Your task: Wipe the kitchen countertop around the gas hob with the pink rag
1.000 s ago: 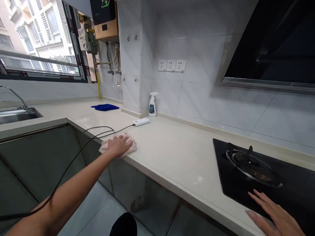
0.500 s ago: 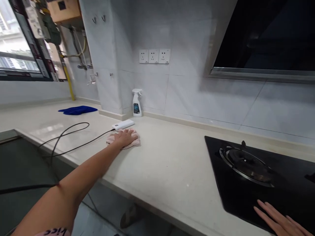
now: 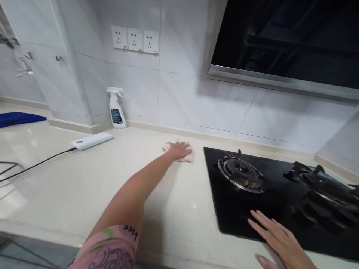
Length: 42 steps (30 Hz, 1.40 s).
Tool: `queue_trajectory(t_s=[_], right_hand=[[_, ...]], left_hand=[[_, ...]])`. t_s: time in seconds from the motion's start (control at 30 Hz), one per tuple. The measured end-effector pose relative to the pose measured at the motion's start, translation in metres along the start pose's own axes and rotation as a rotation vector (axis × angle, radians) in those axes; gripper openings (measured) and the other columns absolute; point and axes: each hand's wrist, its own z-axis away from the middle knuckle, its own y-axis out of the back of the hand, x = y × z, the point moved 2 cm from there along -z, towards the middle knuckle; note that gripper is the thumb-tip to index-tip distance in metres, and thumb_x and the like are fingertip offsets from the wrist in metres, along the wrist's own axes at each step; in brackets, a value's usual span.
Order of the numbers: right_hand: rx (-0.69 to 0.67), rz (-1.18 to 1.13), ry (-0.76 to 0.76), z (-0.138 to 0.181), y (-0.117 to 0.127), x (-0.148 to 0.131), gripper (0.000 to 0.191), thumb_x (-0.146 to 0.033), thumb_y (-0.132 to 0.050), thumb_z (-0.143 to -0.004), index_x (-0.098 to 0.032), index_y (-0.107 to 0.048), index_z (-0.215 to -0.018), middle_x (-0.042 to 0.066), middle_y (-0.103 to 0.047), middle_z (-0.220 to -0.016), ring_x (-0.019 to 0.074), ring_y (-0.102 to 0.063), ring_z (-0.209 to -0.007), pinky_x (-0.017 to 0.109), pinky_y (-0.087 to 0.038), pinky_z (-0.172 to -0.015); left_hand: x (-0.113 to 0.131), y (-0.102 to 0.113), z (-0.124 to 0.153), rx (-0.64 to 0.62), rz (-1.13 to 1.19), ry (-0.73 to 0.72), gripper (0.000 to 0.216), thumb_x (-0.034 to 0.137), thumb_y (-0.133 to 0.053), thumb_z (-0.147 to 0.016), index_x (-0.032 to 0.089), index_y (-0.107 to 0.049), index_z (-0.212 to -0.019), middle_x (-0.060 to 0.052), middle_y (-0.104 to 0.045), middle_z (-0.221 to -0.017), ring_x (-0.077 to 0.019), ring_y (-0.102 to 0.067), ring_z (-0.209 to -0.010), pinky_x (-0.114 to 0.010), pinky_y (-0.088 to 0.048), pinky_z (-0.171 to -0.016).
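My left hand presses flat on a pink cloth on the cream countertop, near the back wall and just left of the black gas hob. My arm stretches far out to reach it. My right hand lies flat with its fingers apart on the hob's front edge and holds nothing.
A white spray bottle stands against the tiled wall. A white power bank with a black cable lies to the left. A blue cloth rests at the far left. Two burners sit on the hob, under a dark range hood.
My left hand has slid the pink cloth to the right along the counter, from beside the power bank to the hob's edge. The view has swung right.
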Motion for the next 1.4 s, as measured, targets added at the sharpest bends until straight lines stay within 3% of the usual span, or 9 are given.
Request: queue_trajectory(t_s=[0.13, 0.27, 0.4, 0.6, 0.8, 1.0, 1.13, 1.23, 1.4], right_hand=[[0.048, 0.025, 0.045, 0.000, 0.002, -0.002, 0.070, -0.052, -0.061, -0.099, -0.048, -0.032, -0.162, -0.002, -0.039, -0.165, 0.0371, -0.046, -0.146, 0.063, -0.048, -0.115], [0.031, 0.004, 0.024, -0.003, 0.004, -0.006, 0.061, -0.048, -0.055, -0.103, -0.042, -0.036, -0.162, 0.002, -0.039, -0.166, 0.0345, -0.040, -0.151, 0.064, -0.040, -0.121], [0.035, -0.055, -0.015, -0.004, 0.003, -0.007, 0.054, -0.051, -0.054, -0.104, -0.038, -0.046, -0.157, 0.005, -0.042, -0.164, 0.0332, -0.039, -0.152, 0.064, -0.032, -0.125], [0.123, -0.154, -0.074, -0.006, 0.006, -0.006, 0.048, -0.060, -0.050, -0.104, -0.031, -0.063, -0.140, 0.008, -0.045, -0.162, 0.0341, -0.037, -0.152, 0.062, -0.036, -0.122], [0.218, -0.176, -0.082, -0.007, 0.010, -0.008, 0.048, -0.063, -0.048, -0.102, -0.029, -0.068, -0.130, 0.011, -0.051, -0.155, 0.0352, -0.041, -0.148, 0.062, -0.033, -0.122], [0.229, -0.239, -0.133, -0.009, 0.009, -0.005, 0.048, -0.065, -0.049, -0.101, -0.028, -0.071, -0.120, 0.011, -0.055, -0.148, 0.0346, -0.048, -0.140, 0.063, -0.036, -0.118], [0.263, -0.276, -0.149, -0.008, 0.007, 0.004, 0.050, -0.068, -0.048, -0.100, -0.028, -0.073, -0.115, 0.011, -0.058, -0.143, 0.0334, -0.052, -0.135, 0.061, -0.037, -0.118], [0.291, -0.304, -0.180, -0.007, 0.005, 0.015, 0.055, -0.071, -0.046, -0.098, -0.025, -0.074, -0.108, 0.013, -0.062, -0.137, 0.0331, -0.055, -0.130, 0.058, -0.038, -0.117], [0.269, -0.199, -0.197, -0.003, -0.002, 0.027, 0.055, -0.067, -0.043, -0.099, -0.024, -0.075, -0.109, 0.012, -0.065, -0.130, 0.0320, -0.057, -0.127, 0.056, -0.039, -0.116]], left_hand=[[0.069, -0.012, -0.010, -0.005, 0.006, -0.110, 0.056, 0.060, -0.034, -0.101, 0.041, -0.047, -0.153, -0.008, -0.040, -0.168, -0.0456, -0.033, -0.150, -0.086, -0.014, -0.111], [0.090, -0.012, 0.016, 0.012, -0.003, -0.135, 0.057, 0.057, -0.029, -0.103, 0.034, -0.050, -0.151, -0.011, -0.046, -0.163, -0.0464, -0.036, -0.148, -0.084, -0.017, -0.111], [0.098, -0.011, 0.072, 0.019, -0.031, -0.188, 0.062, 0.060, -0.027, -0.102, 0.026, -0.053, -0.148, -0.014, -0.052, -0.157, -0.0455, -0.040, -0.145, -0.079, -0.023, -0.113], [0.122, -0.013, 0.179, 0.029, -0.052, -0.277, 0.067, 0.065, -0.030, -0.100, 0.018, -0.057, -0.141, -0.019, -0.056, -0.149, -0.0443, -0.046, -0.139, -0.069, -0.033, -0.111], [0.140, -0.007, 0.279, 0.094, -0.046, -0.417, 0.063, 0.065, -0.037, -0.100, 0.019, -0.059, -0.136, -0.019, -0.061, -0.139, -0.0408, -0.053, -0.126, -0.062, -0.039, -0.104], [0.165, -0.009, 0.345, 0.158, -0.036, -0.617, 0.057, 0.065, -0.053, -0.094, 0.023, -0.062, -0.131, -0.016, -0.063, -0.134, -0.0361, -0.056, -0.116, -0.054, -0.043, -0.095], [0.213, -0.027, 0.361, 0.248, -0.090, -0.807, 0.068, 0.064, -0.060, -0.090, 0.027, -0.051, -0.147, -0.013, -0.055, -0.149, -0.0360, -0.053, -0.121, -0.054, -0.042, -0.096], [0.247, -0.052, 0.351, 0.370, -0.180, -0.812, 0.073, 0.054, -0.071, -0.086, 0.034, -0.047, -0.151, -0.011, -0.053, -0.151, -0.0390, -0.048, -0.130, -0.055, -0.041, -0.097], [0.251, -0.078, 0.332, 0.528, -0.246, -0.761, 0.043, 0.031, -0.055, -0.100, 0.033, -0.055, -0.143, -0.012, -0.056, -0.148, -0.0290, -0.060, -0.112, -0.045, -0.044, -0.082]])
